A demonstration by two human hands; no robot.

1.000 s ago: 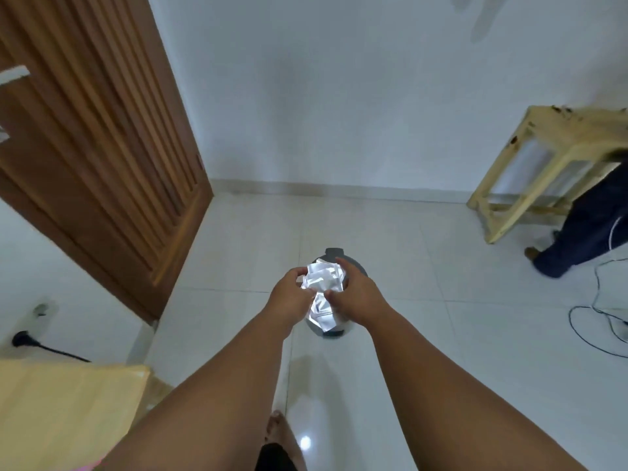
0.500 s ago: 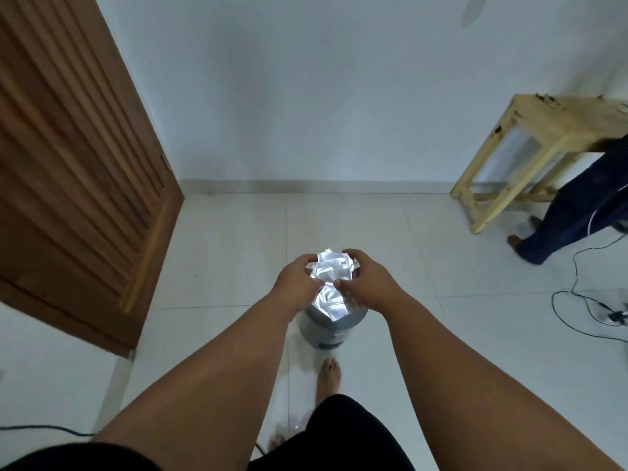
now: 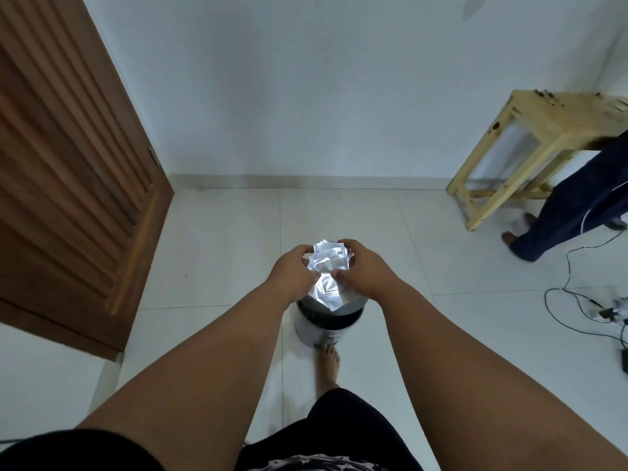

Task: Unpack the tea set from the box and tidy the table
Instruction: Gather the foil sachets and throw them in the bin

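1. A crumpled wad of shiny white wrapping [image 3: 329, 265] is held in front of the person, directly above a small round grey bin [image 3: 312, 329] on the floor. The wad's lower end hangs at the bin's open mouth.
2. The left hand [image 3: 291, 270] grips the wad's left side, fingers curled round it and thumb pinching it.
3. The right hand [image 3: 365, 271] grips the right side the same way, fingers curled over the top.
4. The bin shows a dark inner rim. What lies inside is hidden by the wad.
5. A bare foot [image 3: 328, 363] stands just beside the bin.
6. A brown wooden door [image 3: 68, 164] is on the left.
7. A pale wooden stool [image 3: 530, 144] stands far right by the wall, with another person's dark trouser leg [image 3: 574, 205] beside it and cables [image 3: 574, 299] on the tiles.
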